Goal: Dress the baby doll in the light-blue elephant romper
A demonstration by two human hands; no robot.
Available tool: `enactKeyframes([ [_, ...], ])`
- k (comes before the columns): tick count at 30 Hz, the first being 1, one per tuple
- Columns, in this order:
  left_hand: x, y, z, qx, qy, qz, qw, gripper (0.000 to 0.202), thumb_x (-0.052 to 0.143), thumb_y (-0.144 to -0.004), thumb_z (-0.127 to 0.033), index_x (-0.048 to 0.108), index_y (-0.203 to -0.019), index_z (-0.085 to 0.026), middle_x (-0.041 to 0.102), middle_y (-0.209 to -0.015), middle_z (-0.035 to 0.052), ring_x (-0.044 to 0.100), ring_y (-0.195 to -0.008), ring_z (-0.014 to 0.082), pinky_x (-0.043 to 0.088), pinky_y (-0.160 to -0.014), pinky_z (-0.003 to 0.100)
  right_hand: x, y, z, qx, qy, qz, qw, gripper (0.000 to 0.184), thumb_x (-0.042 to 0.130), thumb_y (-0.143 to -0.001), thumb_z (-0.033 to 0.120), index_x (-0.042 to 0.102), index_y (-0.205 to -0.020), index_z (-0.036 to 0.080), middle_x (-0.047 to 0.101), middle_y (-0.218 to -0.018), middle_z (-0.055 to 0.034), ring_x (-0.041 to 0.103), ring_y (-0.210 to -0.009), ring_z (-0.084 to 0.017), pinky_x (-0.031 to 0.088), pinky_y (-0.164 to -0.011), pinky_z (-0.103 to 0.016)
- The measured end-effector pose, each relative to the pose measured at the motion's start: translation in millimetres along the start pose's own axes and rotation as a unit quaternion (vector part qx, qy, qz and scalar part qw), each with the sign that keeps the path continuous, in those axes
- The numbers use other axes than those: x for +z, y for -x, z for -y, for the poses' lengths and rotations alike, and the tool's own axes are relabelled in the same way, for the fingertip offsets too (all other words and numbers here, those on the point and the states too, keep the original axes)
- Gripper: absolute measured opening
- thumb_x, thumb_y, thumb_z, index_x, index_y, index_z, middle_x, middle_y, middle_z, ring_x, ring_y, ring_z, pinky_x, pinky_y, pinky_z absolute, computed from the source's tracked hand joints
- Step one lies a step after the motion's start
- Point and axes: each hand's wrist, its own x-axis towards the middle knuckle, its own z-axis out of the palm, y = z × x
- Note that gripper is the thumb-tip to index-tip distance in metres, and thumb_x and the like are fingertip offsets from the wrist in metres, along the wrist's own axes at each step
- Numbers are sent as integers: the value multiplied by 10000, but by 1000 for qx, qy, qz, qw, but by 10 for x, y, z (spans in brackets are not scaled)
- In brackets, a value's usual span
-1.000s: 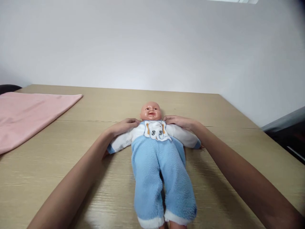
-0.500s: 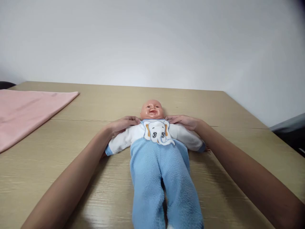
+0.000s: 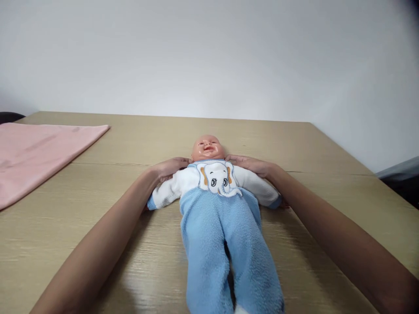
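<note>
A baby doll (image 3: 216, 209) lies on its back on the table, head away from me, in a fleece outfit with a white top and blue trousers. An elephant face decorates its chest. At the doll's shoulder on the left side, my left hand (image 3: 172, 168) grips beside the neck, its fingertips partly hidden behind the collar. My right hand (image 3: 248, 165) holds the opposite shoulder the same way, fingers against the collar. Both white sleeves stretch outward beneath my wrists.
A pink cloth (image 3: 42, 157) lies flat on the wooden table (image 3: 98, 244) at the left. A pale wall (image 3: 209, 56) rises behind the table. Dark objects show past the table's left and right edges.
The doll's head tips back slightly, and its legs have shifted a little to the right. My fingers sit a bit farther behind the shoulders.
</note>
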Motion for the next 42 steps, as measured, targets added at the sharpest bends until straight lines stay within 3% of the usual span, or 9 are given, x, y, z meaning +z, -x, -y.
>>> enactKeyframes([
  [6,10,7,-26,37,-98,-22,994,451,848,-781,-564,761,-1037,-203,814,-1057,82,739,-970,258,595,-824,346,-54,122,143,-32,85,-20,996,227,777,-801,262,785,-1021,207,774,-1114,-48,689,-1064,-234,556,-968,-341],
  [11,143,123,-98,80,-284,-126,947,393,612,-972,-549,739,-1081,-194,790,-1169,107,701,-1075,286,539,-933,376,136,329,174,-109,156,-162,968,237,612,-901,242,734,-1103,220,736,-1280,-95,638,-1239,-272,451,-1153,-415],
  [16,418,423,-166,161,-417,-315,837,314,470,-1066,-412,658,-1112,-166,739,-1212,180,634,-1151,342,458,-1067,480,851,939,164,-232,444,-347,793,201,552,-951,192,667,-1113,222,716,-1179,-127,624,-1184,-331,451,-1095,-517],
  [20,847,939,-197,242,-434,-409,765,303,449,-1095,-413,641,-1119,-180,706,-1235,170,598,-1222,352,445,-1121,507,1567,1634,63,-254,514,-268,774,241,561,-1025,244,630,-1255,268,682,-1362,-124,603,-1337,-339,462,-1157,-556],
  [23,1359,1539,79,263,-408,-394,781,319,532,-1069,-471,621,-1240,-217,681,-1308,147,601,-1281,364,447,-1157,549,1938,2086,-194,-215,549,-224,776,522,707,-962,369,583,-1467,332,552,-1625,-105,511,-1506,-396,492,-1197,-595],
  [27,1970,2142,1079,258,-391,-313,826,893,795,-867,-526,387,-1625,-290,415,-1701,192,477,-1525,452,502,-1169,612,2166,2426,-722,-225,599,-213,739,962,845,-840,531,419,-1671,301,409,-1745,-154,529,-1512,-455,592,-1127,-598],
  [31,2107,2244,1923,216,-373,-317,845,890,773,-859,-301,368,-1651,-334,468,-1677,247,670,-1356,465,628,-1000,614,2268,2499,-1143,-240,587,-240,735,938,826,-863,390,397,-1693,300,397,-1753,-140,584,-1476,-428,631,-1100,-536],
  [35,1945,2312,1873,240,-351,-210,880,1301,928,-602,-344,263,-1721,-345,415,-1734,206,552,-1482,505,590,-1104,651,2312,2528,-1287,-268,531,-272,757,773,648,-918,188,444,-1660,257,463,-1719,-133,610,-1466,-352,656,-1072,-432],
  [42,1627,2506,1955,255,-338,-213,881,1223,815,-573,-180,381,-1672,-495,632,-1593,47,692,-1352,428,668,-1043,531,2339,2684,-1280,-216,486,-301,791,777,679,-925,192,406,-1642,317,547,-1655,-129,623,-1456,-339,652,-1089,-465],
])
